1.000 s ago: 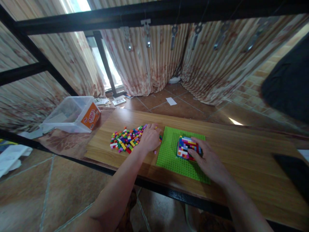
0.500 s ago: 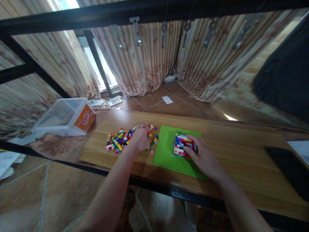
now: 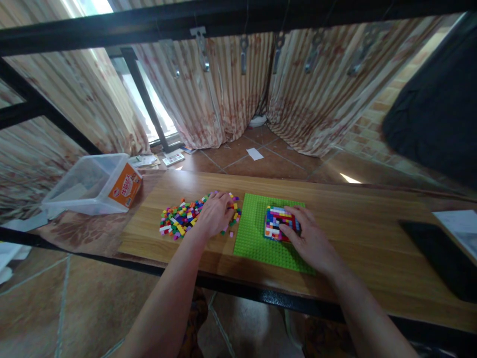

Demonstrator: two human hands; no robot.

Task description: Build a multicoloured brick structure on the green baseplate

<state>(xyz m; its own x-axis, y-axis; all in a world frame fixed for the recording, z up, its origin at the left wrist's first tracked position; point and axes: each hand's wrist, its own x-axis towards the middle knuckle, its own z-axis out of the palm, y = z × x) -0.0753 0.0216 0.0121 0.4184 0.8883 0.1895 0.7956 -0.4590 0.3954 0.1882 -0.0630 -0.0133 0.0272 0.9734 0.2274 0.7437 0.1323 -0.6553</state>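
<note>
My left hand [image 3: 215,215] is over the right part of a pile of small multicoloured toy bricks [image 3: 181,217]. Its fingers curl down among the loose pieces, and the fingertips are hidden, so anything between them cannot be made out. On a green studded baseplate [image 3: 250,233] sits a low, roughly square block of toy bricks [image 3: 274,222] in mixed colours. My right hand [image 3: 308,236] grips this block from the right, thumb across its near part and fingers along the far side, covering its right portion.
A clear plastic bin [image 3: 87,186] with an orange label stands left of the wooden table [image 3: 357,238]. Toward the table's right end lies a flat black object [image 3: 439,256] beside white paper [image 3: 458,228]. A dark metal bar [image 3: 223,27] with hanging hooks crosses above.
The camera view has shifted slightly. My left hand stays over the brick pile with a small shift of its fingers, while my right hand keeps hold of the block on the baseplate.
</note>
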